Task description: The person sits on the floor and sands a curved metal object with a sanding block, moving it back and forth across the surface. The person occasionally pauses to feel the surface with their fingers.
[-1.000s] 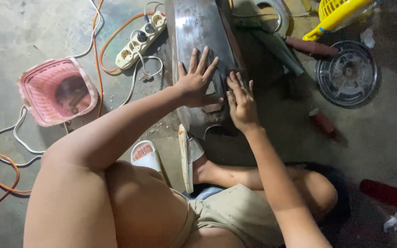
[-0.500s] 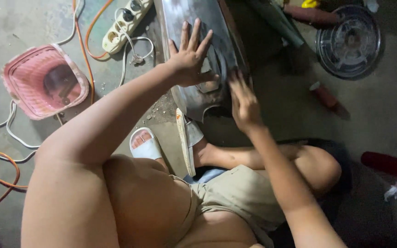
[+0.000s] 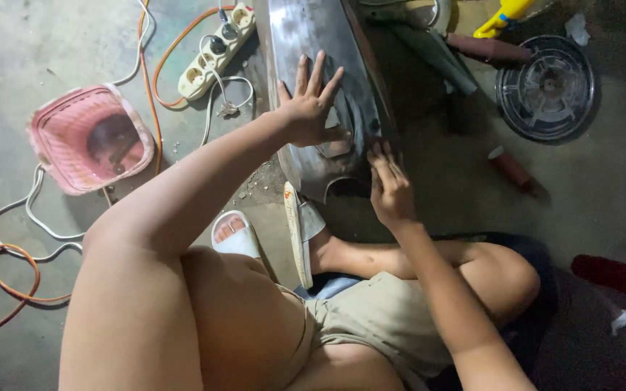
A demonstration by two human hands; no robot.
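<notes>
A long dark grey curved panel (image 3: 313, 32) lies on the concrete floor in front of me, running away from my feet. My left hand (image 3: 311, 105) rests flat on it, fingers spread, pressing on its upper surface. My right hand (image 3: 389, 185) lies lower on the panel's right edge, fingers together and bent against it; whether they pinch something small I cannot tell. I sit on the floor with bent legs, white sandals (image 3: 298, 228) just below the panel's near end.
A pink plastic basket (image 3: 90, 139) sits at left. A white power strip (image 3: 215, 51) with orange and white cables lies at the top left. A round metal cover (image 3: 545, 87), a red-handled tool (image 3: 512, 168) and a yellow object (image 3: 505, 11) lie at right.
The view has shifted, so everything sits lower and more to the right in frame. Both hands stay on the panel; the right hand has slid slightly down its edge.
</notes>
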